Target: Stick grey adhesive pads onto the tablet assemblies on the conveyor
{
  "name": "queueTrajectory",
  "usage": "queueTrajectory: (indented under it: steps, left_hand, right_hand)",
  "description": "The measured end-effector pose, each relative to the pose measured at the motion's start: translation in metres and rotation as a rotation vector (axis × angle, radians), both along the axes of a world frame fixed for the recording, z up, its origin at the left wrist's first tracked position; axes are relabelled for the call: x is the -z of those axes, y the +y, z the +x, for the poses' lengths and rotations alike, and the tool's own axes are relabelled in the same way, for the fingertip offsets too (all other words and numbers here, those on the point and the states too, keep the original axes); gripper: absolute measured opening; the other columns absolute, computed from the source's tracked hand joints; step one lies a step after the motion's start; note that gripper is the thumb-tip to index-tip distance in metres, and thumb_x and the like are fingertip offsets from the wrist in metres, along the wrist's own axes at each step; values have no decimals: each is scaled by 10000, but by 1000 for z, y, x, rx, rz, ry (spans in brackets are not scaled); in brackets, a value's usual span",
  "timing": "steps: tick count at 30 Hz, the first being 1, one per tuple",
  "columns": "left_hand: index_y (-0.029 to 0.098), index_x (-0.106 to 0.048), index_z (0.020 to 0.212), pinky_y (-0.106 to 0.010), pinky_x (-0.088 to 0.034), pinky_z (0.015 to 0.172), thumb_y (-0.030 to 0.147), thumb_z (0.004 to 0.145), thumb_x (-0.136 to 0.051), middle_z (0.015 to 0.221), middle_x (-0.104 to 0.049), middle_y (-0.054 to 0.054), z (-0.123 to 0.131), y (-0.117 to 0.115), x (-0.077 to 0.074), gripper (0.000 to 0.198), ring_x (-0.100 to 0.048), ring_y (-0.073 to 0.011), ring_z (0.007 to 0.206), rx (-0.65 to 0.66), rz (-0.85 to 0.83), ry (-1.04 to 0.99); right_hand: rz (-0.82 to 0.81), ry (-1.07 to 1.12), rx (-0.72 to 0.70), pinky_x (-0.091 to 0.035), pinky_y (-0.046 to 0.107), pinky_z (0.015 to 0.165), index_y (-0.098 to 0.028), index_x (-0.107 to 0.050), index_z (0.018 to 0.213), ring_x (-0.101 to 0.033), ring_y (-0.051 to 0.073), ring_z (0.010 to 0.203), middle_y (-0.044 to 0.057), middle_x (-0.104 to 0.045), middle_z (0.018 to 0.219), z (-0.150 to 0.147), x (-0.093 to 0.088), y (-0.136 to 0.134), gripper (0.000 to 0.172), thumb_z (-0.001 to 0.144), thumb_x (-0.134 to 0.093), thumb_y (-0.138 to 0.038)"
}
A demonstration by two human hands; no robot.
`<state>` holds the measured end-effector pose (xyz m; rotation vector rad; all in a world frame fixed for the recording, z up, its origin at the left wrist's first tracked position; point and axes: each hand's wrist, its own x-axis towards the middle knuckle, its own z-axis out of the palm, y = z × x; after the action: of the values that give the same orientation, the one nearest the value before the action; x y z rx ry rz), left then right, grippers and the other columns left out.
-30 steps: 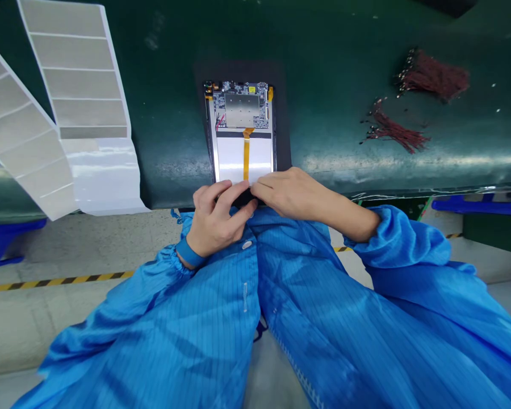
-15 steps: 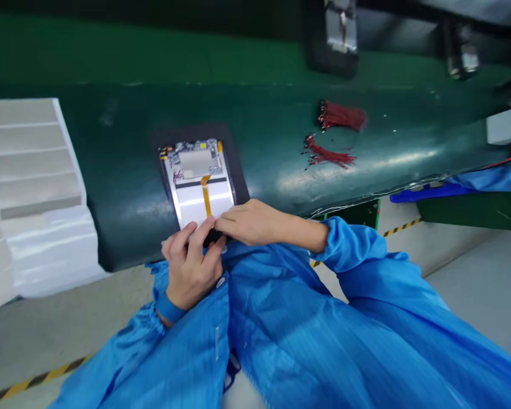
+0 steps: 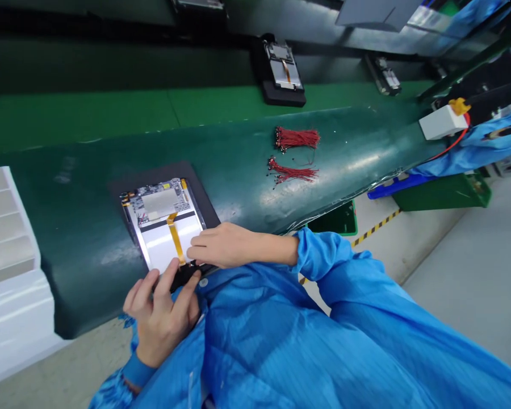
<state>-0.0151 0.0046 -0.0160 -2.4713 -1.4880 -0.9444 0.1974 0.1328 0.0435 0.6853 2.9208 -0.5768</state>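
Head view, looking down & left. Opened tablet (image 3: pixel 164 224), back cover off, flat on black mat (image 3: pixel 206 201) right at near edge of green bench (image 3: pixel 89 165). Circuit board at far end, orange flex cable (image 3: pixel 175 238) running down middle toward near end.

Left hand (image 3: pixel 162 318) at tablet's near edge: fingers spread & loosely bent, index tip just beside cable's lower end, thumb on dark bottom strip, nothing enclosed. Right hand (image 3: pixel 223 245) palm-down over near right corner, fingers drawn together w/ tips on tablet; can't tell if anything pinched beneath.

Red wire bundles (image 3: pixel 296 138) farther along bench, well apart. White foam trays (image 3: pixel 8 227) at left.

Risks, as judged:
- Uneven press so close to bench edge could tip or slide tablet & mat toward lap.
- Fingertip snagging flex cable could crease or unseat it.
- Bare skin on exposed board, poss. smudge or static.
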Motion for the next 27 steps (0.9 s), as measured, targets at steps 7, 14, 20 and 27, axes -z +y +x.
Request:
queueTrajectory:
  steps: [7, 14, 20, 27]
  left_hand:
    - [321, -773, 1119, -666, -390, 1167, 122, 815, -759, 1650, -502, -39, 16, -2, -14, 364, -456, -400, 1492, -17, -150, -83]
    - [300, -685, 1382, -604, -405, 1182, 166, 837, -727, 1662, -434, -92, -34, -8, -23, 563, -451, -394, 1470, -124, -114, -121]
    - [225, -458, 1608, -731, -264, 1235, 491, 813, -807, 1696, -366, -183, -138, -28, -17, 908, -331, -556, 1532, -383, -379, -27]
    - [323, -610, 1480, -593, -400, 1059, 355, 889, -705, 1469, -663, -84, -168, -54, -6, 600, -622, -431, 1279, -434, -436, 46]
  right_hand:
    - [-33, 54, 39, -395, 322, 747, -162, -647, 1223, -644, 216, 1048, 92, -718, 1170, 5, -7, 5, 204, 1091, -506, -226]
    - [57, 294, 301, -410, 343, 787, -219, -672, 984, -615, 231, 964, 58, -704, 1012, 17, 14, 48, 81, 1011, -607, -260]
    - [138, 551, 621, -488, 388, 844, -263, -636, 979, -610, 248, 947, 85, -663, 998, 36, 7, 64, 200, 1064, -514, -396]
    - [-384, 782, 679, -541, 334, 803, -223, -635, 886, -611, 177, 857, 43, -667, 901, -29, -19, 17, 224, 1003, -629, -414]
